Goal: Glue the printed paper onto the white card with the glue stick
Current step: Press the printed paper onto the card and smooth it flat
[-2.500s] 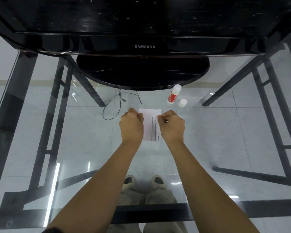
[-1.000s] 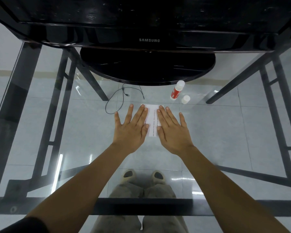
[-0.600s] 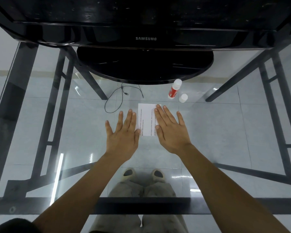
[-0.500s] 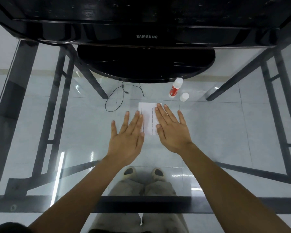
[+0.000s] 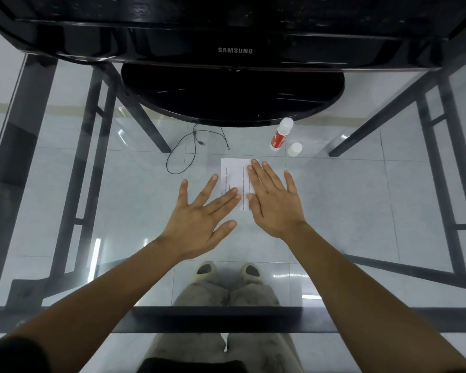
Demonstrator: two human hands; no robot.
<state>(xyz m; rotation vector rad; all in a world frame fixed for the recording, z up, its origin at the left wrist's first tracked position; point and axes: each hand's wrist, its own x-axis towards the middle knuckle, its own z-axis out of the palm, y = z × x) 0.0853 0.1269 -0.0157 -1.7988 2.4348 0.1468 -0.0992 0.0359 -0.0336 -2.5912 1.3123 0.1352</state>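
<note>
The printed paper (image 5: 234, 175) lies flat on the glass table (image 5: 361, 200), its long axis running away from me; I cannot make out the white card beneath it. My right hand (image 5: 275, 203) presses its right half, fingers straight and close together. My left hand (image 5: 197, 219), fingers splayed, touches its near-left edge. The glue stick (image 5: 281, 134) and cap (image 5: 294, 149) sit just beyond, on the right hand's side, with open glass all round.

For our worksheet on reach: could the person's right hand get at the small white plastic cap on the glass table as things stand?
Probably yes. The right hand lies flat on the white printed paper, holding nothing; the small white plastic cap stands beyond its fingertips, nothing between them.
</note>
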